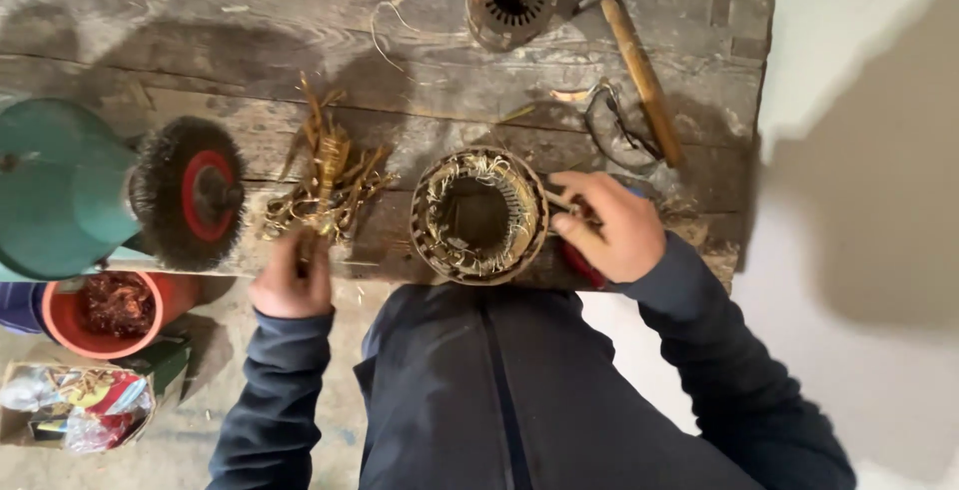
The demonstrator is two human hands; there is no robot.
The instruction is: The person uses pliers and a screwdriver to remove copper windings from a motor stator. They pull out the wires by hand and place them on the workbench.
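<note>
Dark jacket (499,390) below; stator (479,215) between hands: right (609,225) grips it, left (290,280) clutches strips (325,185) (frayed).

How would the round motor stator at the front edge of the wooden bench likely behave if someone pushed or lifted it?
The motor stator looks like a thick metal ring packed with windings, so it is probably heavy for its size. Lying flat on the wooden bench, it would likely slide rather than roll. It sits at the bench edge, so a push toward the person might drop it.
</note>
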